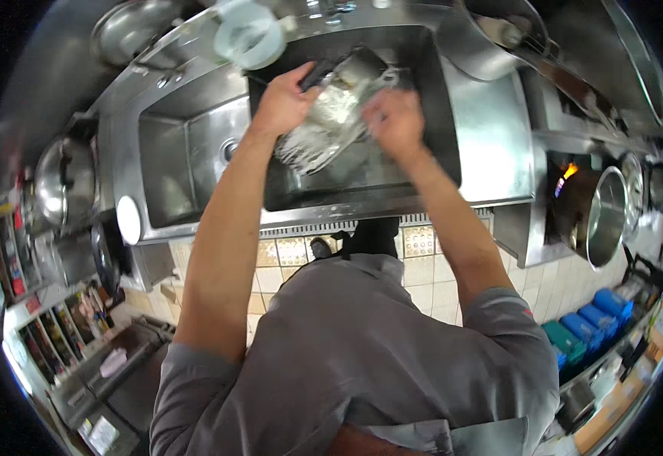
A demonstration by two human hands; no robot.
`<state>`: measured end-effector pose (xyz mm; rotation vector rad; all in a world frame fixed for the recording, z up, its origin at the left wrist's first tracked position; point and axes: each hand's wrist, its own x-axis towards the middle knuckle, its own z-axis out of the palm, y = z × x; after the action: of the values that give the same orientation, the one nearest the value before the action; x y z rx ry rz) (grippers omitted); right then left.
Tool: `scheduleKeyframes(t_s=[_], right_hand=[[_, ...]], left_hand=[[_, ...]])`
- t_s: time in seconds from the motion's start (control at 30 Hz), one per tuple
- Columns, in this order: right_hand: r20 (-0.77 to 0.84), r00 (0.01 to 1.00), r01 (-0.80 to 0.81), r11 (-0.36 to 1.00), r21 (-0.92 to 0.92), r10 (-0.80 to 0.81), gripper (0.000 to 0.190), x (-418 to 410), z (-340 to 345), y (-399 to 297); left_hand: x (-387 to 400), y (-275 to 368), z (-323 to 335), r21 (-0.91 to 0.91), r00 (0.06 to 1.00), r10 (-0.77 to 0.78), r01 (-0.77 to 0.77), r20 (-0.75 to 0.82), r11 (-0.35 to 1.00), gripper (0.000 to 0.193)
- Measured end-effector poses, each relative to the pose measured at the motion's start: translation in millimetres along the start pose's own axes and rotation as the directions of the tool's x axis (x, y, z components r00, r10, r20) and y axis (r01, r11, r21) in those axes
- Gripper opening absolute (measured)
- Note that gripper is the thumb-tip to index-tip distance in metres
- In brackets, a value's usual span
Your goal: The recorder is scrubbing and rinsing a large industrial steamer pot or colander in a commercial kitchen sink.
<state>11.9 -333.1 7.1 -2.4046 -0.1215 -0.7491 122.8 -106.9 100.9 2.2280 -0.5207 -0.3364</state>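
My left hand point(283, 101) grips a dark handle point(315, 75) at the edge of a shiny metal utensil point(337, 108) streaked with white foam. The utensil is tilted and blurred, so its exact kind is unclear. It is over the right basin point(437, 119) of a stainless steel double sink. At the utensil's right side is my right hand point(398, 119), blurred, its fingers curled towards the foamy metal. Whether those fingers hold a scrubber is hidden.
A translucent plastic container point(250, 40) stands behind the sink, near the left basin point(166, 159). At the back right is a large steel pot point(479, 51) with utensils in it. Flame point(569, 171) burns beside another pot point(579, 214) on the right. A white round lid point(129, 220) lies at the left corner.
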Motion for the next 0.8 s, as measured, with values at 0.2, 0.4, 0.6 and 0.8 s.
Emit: scheduleKeyframes(t_s=[0.2, 0.4, 0.6, 0.8], right_hand=[[0.162, 0.987, 0.010, 0.987, -0.162, 0.016, 0.032, -13.7, 2.9, 13.4], [0.173, 0.965, -0.162, 0.967, -0.195, 0.196, 0.026, 3.3, 6.7, 66.7], [0.141, 0.969, -0.191, 0.977, -0.097, 0.203, 0.018, 20.2, 2.3, 26.3], [0.216, 0.976, 0.028, 0.993, -0.112, -0.003, 0.013, -14.5, 1.2, -31.0]], left_hand=[[17.3, -18.5, 33.9, 0.171, 0.972, 0.213, -0.195, -0.099, 0.966, 0.049], [-3.0, 17.2, 30.4, 0.024, 0.999, 0.031, -0.030, -0.042, 0.999, 0.053], [6.3, -9.4, 21.0, 0.073, 0.989, 0.140, -0.136, -0.053, 0.988, 0.049], [1.9, -4.7, 13.9, 0.054, 0.997, 0.078, -0.077, -0.028, 0.996, 0.052]])
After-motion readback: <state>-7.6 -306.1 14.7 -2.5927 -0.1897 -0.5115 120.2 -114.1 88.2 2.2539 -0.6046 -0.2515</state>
